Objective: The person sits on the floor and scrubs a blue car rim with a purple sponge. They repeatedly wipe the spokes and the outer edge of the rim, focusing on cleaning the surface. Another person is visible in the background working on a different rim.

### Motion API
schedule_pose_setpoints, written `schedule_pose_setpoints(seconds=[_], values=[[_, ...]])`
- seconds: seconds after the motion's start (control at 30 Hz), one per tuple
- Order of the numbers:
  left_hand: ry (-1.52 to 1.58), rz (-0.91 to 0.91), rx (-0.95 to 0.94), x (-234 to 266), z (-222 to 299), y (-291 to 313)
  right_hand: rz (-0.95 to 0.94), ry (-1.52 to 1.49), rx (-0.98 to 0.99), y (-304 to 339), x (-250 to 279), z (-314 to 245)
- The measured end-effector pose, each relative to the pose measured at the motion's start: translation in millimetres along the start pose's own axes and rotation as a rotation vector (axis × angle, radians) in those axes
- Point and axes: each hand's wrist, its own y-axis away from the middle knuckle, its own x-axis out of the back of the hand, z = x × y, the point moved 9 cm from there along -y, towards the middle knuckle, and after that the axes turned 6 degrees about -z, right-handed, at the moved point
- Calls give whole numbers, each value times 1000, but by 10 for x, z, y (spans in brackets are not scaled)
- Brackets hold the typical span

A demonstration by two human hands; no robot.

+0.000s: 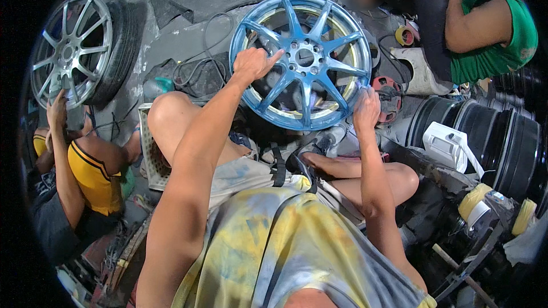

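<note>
A blue, multi-spoke alloy wheel [306,92] stands tilted before my knees, its face toward me. My left hand [254,65] is closed over the spoke on its left side, the thumb stretched toward the hub. The curled fingers are partly hidden. At the lower right of the rim, my right hand [366,108] has its fingers bent over the edge; whether something thin lies under them cannot be made out. Pale yellowish tones show on the inner barrel between the spokes.
On the left, another person's hand [57,111] touches a silver wheel [68,53] beside a tyre [121,51]. A person in a green top [485,28] sits at upper right. Dark wheel rims [474,122] carry a white case [445,147]. A red-black power tool [387,98] and cable [206,40] lie nearby.
</note>
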Motion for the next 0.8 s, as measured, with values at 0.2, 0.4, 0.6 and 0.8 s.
schedule_pose_setpoints(seconds=[0.2, 0.4, 0.6, 0.8], values=[[-4, 30, -27, 33, 13, -17, -52, 0, -28, -222, 38, 50], [-6, 18, -17, -29, -26, -71, -43, -20, 65, -83, 55, -4], [1, -1, -7, -1, -20, -27, -16, -92, 39, -17, 66, 14], [-22, -40, -7, -14, -13, -31, -95, -58, 153, -194, 17, 79]])
